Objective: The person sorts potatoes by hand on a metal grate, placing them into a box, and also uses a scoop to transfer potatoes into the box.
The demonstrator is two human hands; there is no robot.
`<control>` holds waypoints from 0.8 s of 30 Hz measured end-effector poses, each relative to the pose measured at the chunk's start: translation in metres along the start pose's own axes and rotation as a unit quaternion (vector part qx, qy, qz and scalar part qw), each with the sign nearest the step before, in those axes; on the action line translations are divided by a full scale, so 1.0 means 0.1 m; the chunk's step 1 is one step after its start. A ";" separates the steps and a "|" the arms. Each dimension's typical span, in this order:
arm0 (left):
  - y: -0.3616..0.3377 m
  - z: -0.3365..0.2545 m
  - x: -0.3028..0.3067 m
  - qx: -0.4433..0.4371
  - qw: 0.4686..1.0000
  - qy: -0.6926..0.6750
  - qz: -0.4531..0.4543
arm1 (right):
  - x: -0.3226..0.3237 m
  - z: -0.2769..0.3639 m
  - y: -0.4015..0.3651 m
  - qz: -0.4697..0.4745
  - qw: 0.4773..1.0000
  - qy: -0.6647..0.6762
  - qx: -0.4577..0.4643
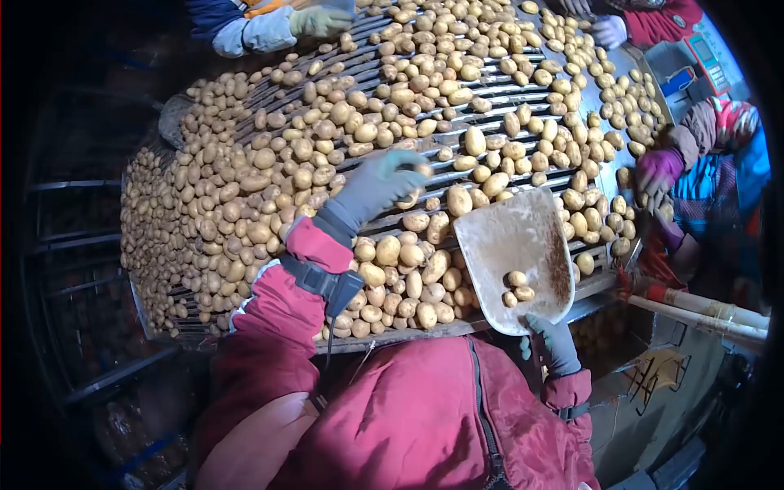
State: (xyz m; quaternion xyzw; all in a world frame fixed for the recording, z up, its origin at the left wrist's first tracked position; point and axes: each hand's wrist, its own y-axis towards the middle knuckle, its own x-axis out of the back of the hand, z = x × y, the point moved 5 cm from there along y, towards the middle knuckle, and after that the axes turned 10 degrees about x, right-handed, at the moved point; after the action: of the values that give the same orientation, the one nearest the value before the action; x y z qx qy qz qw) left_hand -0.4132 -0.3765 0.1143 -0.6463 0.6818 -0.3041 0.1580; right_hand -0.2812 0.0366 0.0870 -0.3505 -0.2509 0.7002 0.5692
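My left hand [380, 189], in a grey glove, reaches over the slatted sorting table. Its thumb and fingers curl round a small potato [423, 170] at the fingertips. My right hand [555, 343], also gloved, grips the near end of a worn white scoop [514, 245]. The scoop lies tilted at the table's front edge, with a few small potatoes [518, 278] in its near part. Potatoes [400, 253] crowd the slats between my left hand and the scoop.
Potatoes spread across the dark slats [490, 77]. A co-worker's gloved hand [320, 21] is at the far left, another's glove [609, 31] at the far right. A purple-gloved hand [660, 173] works at the right side. Beside it are a red-framed device [709, 61] and pale poles [694, 309].
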 end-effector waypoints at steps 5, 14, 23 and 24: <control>0.76 0.12 -0.33 -0.136 0.954 0.238 -0.125 | -0.01 -0.09 0.06 -0.002 0.999 0.045 0.007; 0.70 -0.11 -0.72 -0.155 0.970 0.182 -0.038 | 0.04 0.00 0.04 0.009 1.000 0.029 -0.006; 1.01 0.18 -0.31 -0.161 0.783 0.512 -0.315 | 0.19 -0.25 0.16 -0.039 0.996 0.059 -0.055; 0.89 0.30 -0.48 -0.165 0.782 0.526 -0.290 | 0.19 -0.27 0.18 -0.038 0.994 0.071 -0.077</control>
State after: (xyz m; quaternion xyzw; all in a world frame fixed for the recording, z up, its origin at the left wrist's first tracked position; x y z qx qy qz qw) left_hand -0.4594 -0.3380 0.0275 -0.5696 0.4793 -0.5112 -0.4296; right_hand -0.2730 0.0501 0.0527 -0.4327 -0.2759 0.6301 0.5828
